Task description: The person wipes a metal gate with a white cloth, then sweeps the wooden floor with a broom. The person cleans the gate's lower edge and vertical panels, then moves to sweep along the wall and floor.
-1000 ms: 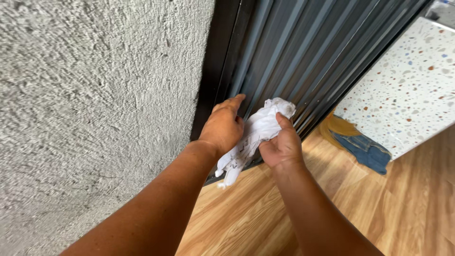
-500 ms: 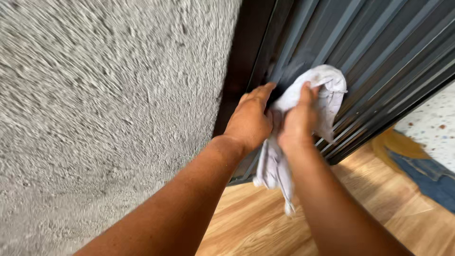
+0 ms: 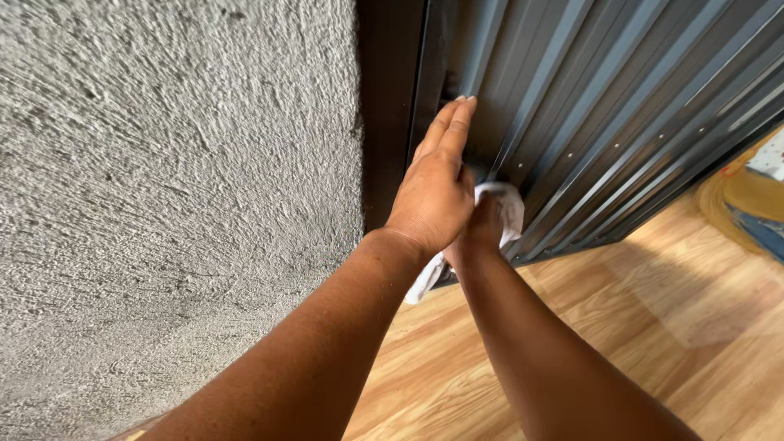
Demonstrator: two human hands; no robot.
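My left hand point(image 3: 434, 186) lies flat with its fingers stretched out against the dark grey ribbed metal panel point(image 3: 588, 98), near its black frame point(image 3: 392, 106). Just behind it, my right hand point(image 3: 480, 231) is closed on a crumpled white cloth point(image 3: 510, 214) and presses it against the lower part of the panel. Most of the right hand is hidden by the left. A loose end of the cloth point(image 3: 423, 284) hangs below my left wrist.
A rough grey plastered wall point(image 3: 163, 204) fills the left side. Light wooden floor point(image 3: 621, 327) runs along the foot of the panel. At the right edge lie yellow and blue garments point(image 3: 755, 204).
The cloth was bunched up high on the panel; now it is lower and mostly covered. My left hand has stretched its fingers upward along the panel. The view has shifted left.
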